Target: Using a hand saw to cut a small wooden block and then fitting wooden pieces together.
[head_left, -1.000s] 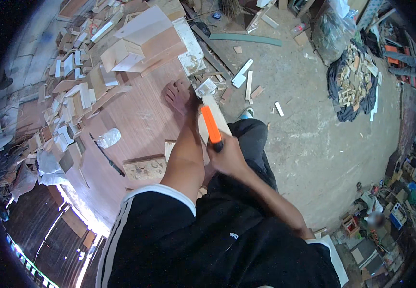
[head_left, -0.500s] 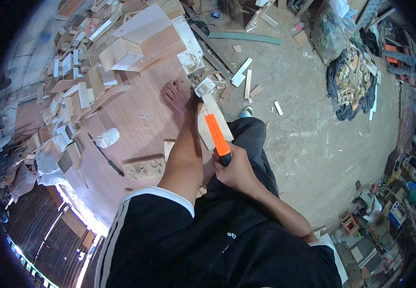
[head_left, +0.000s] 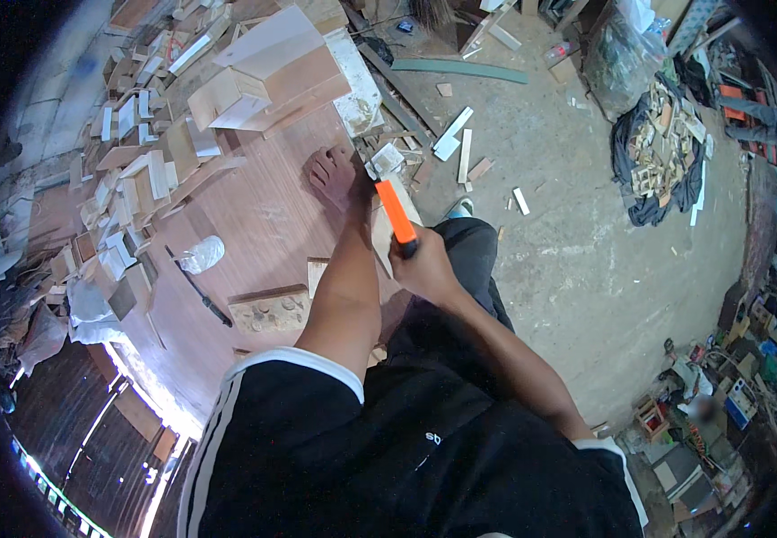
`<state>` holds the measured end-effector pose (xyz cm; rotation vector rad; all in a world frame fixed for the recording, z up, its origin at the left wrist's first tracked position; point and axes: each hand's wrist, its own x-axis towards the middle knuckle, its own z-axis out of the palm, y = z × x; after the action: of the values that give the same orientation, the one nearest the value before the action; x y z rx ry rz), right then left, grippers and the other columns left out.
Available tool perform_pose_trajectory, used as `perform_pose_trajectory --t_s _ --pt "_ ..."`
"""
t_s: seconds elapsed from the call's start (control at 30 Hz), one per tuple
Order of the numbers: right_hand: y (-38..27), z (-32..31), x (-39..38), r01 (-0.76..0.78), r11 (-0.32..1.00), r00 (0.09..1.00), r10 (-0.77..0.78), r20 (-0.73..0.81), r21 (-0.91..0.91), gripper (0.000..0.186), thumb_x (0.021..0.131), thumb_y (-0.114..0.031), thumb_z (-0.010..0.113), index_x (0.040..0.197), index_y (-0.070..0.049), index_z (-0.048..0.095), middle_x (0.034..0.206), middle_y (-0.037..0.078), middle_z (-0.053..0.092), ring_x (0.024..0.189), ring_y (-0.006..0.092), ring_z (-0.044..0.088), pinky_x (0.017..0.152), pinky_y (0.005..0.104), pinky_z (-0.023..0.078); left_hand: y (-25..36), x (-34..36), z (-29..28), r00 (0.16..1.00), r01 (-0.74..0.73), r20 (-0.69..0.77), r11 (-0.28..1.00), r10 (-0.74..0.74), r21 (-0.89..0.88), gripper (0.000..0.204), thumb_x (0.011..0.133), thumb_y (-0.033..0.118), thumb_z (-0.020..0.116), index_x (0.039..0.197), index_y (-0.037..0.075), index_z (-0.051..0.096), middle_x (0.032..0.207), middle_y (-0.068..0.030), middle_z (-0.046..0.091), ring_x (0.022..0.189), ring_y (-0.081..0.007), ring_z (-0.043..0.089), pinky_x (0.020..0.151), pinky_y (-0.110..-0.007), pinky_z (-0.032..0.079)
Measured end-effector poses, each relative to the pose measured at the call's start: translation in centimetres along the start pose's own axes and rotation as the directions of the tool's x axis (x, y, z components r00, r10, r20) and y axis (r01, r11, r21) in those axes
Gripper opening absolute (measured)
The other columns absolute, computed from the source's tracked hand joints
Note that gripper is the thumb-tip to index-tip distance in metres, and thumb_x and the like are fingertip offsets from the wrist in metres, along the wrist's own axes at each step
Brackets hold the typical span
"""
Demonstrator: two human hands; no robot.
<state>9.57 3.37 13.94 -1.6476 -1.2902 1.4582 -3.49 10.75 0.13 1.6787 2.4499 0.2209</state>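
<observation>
My left hand (head_left: 335, 179) rests on the pinkish wooden board (head_left: 263, 206), fingers apart and slightly bent, beside the board's right edge. My right hand (head_left: 417, 269) is wrapped round an orange-and-black handled saw (head_left: 394, 208), whose thin blade is partly hidden. The saw lies over a pale wooden piece (head_left: 381, 238) just right of my left forearm. A small whitish block (head_left: 388, 157) sits at the far end of that piece, near my left fingertips. My dark-trousered leg is bent beneath my right arm.
A pale open wooden assembly (head_left: 276, 81) stands behind my left hand, with piled offcuts (head_left: 146, 179) leftward. A crumpled clear plastic item (head_left: 202, 255), a black rod (head_left: 196, 287) and a stained block (head_left: 267, 311) lie on the board. Floor at right holds scraps (head_left: 658, 152) and clutter (head_left: 738, 394).
My right hand and saw dropped toward me between the first two frames and have since moved back up and slightly left. My left hand stays in place.
</observation>
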Motion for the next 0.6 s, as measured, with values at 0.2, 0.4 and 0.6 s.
perform_pose_trajectory --t_s 0.2,0.4,0.6 --pt "-5.6 0.3 -3.0 -0.027 0.999 0.999 0.026 0.035 0.017 0.007 0.073 0.001 0.058 0.078 0.003 0.054 0.063 0.013 0.053 0.06 0.0165 0.052 0.06 0.0321 0.045 -0.5 2.8 1.4 0.999 0.047 -0.002 0.998 -0.047 0.032 0.047 0.083 0.045 0.052 0.118 0.014 0.053 0.132 -0.0133 0.042 0.13 -0.0339 0.028 0.109 -0.053 0.016" --pt "-0.3 0.2 -0.8 0.072 0.994 0.997 -0.075 0.03 0.088 0.008 0.072 0.003 0.058 0.079 0.002 0.053 0.065 0.013 0.053 0.061 0.0151 0.051 0.059 0.0319 0.044 0.6 2.0 0.9 0.999 0.005 0.04 1.0 -0.006 0.015 0.048 0.084 0.046 0.051 0.118 0.014 0.053 0.133 -0.0138 0.041 0.131 -0.0345 0.026 0.11 -0.054 0.015" --pt "-6.2 -0.6 -4.8 -0.004 0.998 0.999 0.001 0.044 0.071 0.01 0.073 0.001 0.059 0.082 0.002 0.055 0.067 0.015 0.056 0.064 0.0179 0.057 0.065 0.0319 0.046 -0.3 2.5 0.6 0.998 0.028 0.06 0.998 -0.031 0.049 0.049 0.084 0.048 0.051 0.119 0.014 0.053 0.134 -0.0143 0.04 0.132 -0.0351 0.025 0.111 -0.055 0.013"
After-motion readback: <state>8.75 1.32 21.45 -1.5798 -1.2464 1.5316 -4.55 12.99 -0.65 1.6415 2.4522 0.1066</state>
